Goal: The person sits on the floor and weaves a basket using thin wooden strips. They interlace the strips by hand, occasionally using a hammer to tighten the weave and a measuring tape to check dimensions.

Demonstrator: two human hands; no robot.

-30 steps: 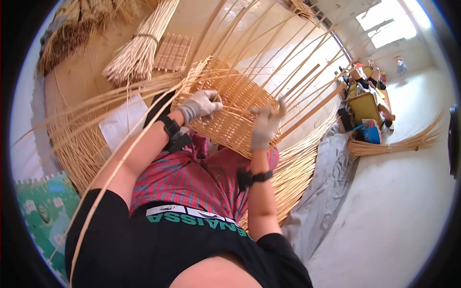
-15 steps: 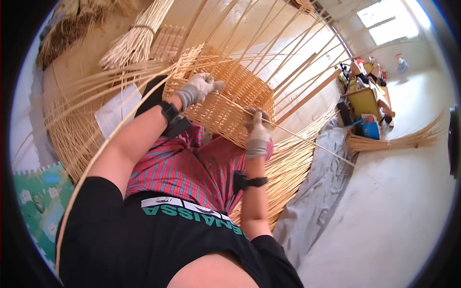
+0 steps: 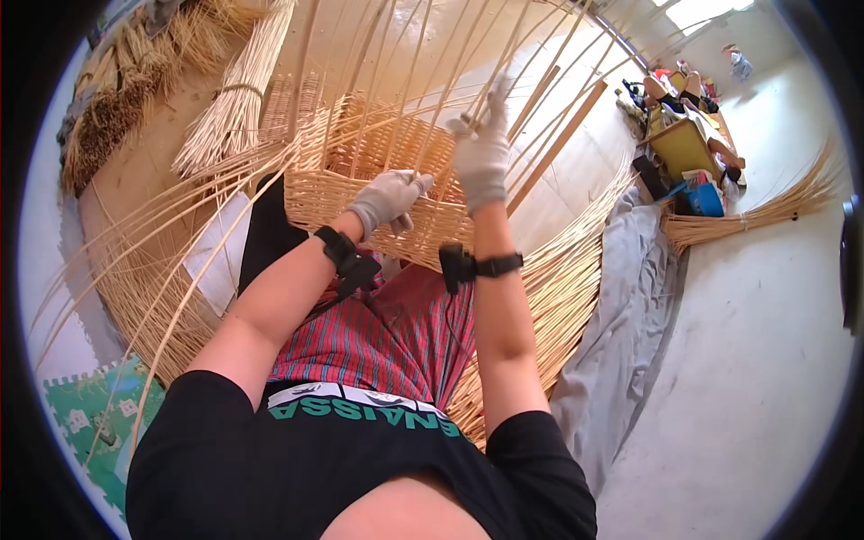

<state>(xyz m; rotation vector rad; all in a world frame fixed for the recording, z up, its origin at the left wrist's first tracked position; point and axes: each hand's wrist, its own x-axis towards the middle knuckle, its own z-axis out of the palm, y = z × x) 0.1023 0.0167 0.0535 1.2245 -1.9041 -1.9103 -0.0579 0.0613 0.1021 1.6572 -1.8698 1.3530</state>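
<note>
A half-woven wicker basket (image 3: 310, 196) rests on my lap, tilted, with long upright stakes (image 3: 417, 85) rising from its walls. My left hand (image 3: 389, 200), in a pale glove, is closed at the near wall's upper edge, thumb and fingers pressed on the weave there. Over the basket's right end is my right hand (image 3: 481, 162), also gloved, raised among the stakes. One finger points up and the others look bent, but motion blurs them. Whether a strand lies in the right hand cannot be made out. Loose weaving strands (image 3: 193, 166) fan out from the basket's left end.
A tied bundle of pale rods (image 3: 236, 112) lies at the far left. Long rods (image 3: 549, 301) lie on a grey cloth (image 3: 621, 297) to my right. Farther right are a tied bundle of thin rods (image 3: 765, 220), a blue container (image 3: 705, 200) and a yellow box (image 3: 679, 144).
My right hand has risen off the near rim to among the stakes. My left hand has slid right and down along the rim. The strand stretching lower right is gone from there.
</note>
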